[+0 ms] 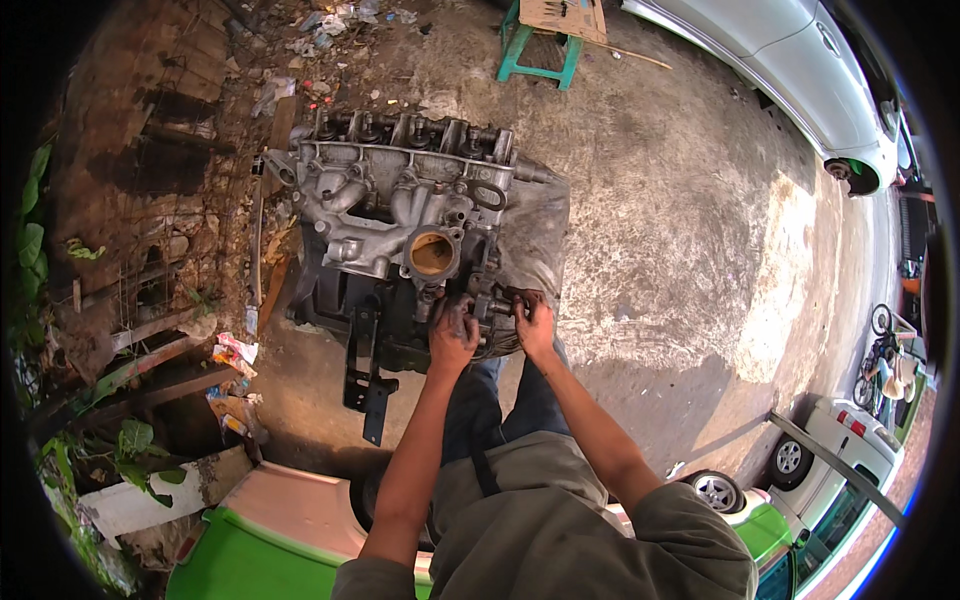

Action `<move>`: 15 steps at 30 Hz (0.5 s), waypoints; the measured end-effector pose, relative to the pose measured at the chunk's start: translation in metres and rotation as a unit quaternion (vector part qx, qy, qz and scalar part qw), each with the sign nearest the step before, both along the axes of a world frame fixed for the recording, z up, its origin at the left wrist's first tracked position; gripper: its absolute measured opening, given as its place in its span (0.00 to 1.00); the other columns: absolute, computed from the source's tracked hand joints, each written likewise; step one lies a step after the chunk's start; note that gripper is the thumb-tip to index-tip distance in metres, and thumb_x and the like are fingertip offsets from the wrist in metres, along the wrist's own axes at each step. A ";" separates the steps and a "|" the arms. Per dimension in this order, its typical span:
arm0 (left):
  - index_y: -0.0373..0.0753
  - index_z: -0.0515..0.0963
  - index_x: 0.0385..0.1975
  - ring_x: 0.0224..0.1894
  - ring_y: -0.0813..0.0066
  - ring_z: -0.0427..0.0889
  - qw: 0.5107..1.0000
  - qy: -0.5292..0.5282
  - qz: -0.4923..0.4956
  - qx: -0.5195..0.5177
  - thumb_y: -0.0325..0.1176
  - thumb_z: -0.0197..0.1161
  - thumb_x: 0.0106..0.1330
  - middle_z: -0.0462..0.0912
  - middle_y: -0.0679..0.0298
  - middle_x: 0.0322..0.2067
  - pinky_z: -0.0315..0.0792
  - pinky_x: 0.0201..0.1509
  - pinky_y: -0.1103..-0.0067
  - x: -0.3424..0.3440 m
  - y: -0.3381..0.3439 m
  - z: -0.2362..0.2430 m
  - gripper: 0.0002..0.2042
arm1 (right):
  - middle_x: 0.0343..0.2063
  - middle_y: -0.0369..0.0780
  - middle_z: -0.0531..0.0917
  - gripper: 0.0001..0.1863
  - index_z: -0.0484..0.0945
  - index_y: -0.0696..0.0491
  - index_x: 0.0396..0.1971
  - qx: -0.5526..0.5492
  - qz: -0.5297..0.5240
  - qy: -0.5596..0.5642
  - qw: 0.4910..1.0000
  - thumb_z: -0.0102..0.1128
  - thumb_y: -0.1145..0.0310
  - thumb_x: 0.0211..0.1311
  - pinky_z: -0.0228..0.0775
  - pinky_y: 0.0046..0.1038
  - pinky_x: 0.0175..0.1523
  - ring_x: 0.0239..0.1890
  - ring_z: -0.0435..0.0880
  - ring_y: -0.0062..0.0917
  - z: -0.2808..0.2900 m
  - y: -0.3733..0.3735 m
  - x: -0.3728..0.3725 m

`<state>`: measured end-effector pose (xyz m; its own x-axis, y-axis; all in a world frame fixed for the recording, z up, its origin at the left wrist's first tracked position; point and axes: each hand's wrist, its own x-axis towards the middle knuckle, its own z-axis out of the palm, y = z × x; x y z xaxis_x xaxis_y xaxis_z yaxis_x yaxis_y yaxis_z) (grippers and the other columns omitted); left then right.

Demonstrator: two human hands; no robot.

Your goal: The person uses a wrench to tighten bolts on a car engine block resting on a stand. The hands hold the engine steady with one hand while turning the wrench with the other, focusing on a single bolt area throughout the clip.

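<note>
A greasy car engine point(400, 150) stands in front of me, with a grey metal intake manifold point(345, 215) on its near side. The manifold's round opening point(432, 253) faces up and is brownish inside. My left hand point(455, 328), blackened with grease, has its fingers curled down against the engine's near side, below that opening. Just to its right, my right hand point(533, 318) pinches at the end of a small dark metal part point(492, 304) that sits between both hands. What the fingertips grip is hidden. A black bracket point(362, 365) juts out left of my left hand.
A green stool point(540, 58) with small items on cardboard stands at the far side. Silver cars point(775, 60) are parked right. Rubble, planks and litter point(235, 355) lie left. A green and pink vehicle body point(270, 535) is behind me at lower left.
</note>
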<state>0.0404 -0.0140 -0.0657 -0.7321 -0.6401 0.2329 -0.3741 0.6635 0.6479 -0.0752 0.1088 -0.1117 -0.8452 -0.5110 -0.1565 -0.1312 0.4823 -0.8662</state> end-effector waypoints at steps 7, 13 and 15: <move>0.34 0.75 0.40 0.43 0.50 0.76 0.999 -0.027 0.006 0.040 0.23 0.54 0.54 0.78 0.51 0.36 0.73 0.49 0.63 0.004 0.002 -0.005 0.13 | 0.39 0.50 0.79 0.10 0.81 0.57 0.40 0.014 0.062 0.026 0.998 0.56 0.74 0.60 0.69 0.41 0.49 0.43 0.78 0.48 0.006 -0.002 -0.013; 0.27 0.72 0.41 0.32 0.54 0.76 0.999 -0.001 -0.025 -0.047 0.22 0.51 0.58 0.76 0.50 0.30 0.74 0.39 0.64 0.001 -0.002 -0.003 0.11 | 0.40 0.49 0.79 0.11 0.80 0.58 0.40 0.046 0.093 0.038 0.994 0.56 0.74 0.57 0.70 0.41 0.49 0.44 0.77 0.46 0.018 -0.003 -0.011; 0.27 0.72 0.40 0.33 0.53 0.76 0.999 0.009 -0.024 -0.043 0.21 0.50 0.58 0.76 0.50 0.30 0.74 0.39 0.64 -0.001 -0.002 -0.001 0.11 | 0.41 0.49 0.79 0.11 0.80 0.58 0.40 0.037 0.106 0.051 0.992 0.57 0.75 0.56 0.70 0.41 0.49 0.43 0.78 0.46 0.022 -0.004 -0.007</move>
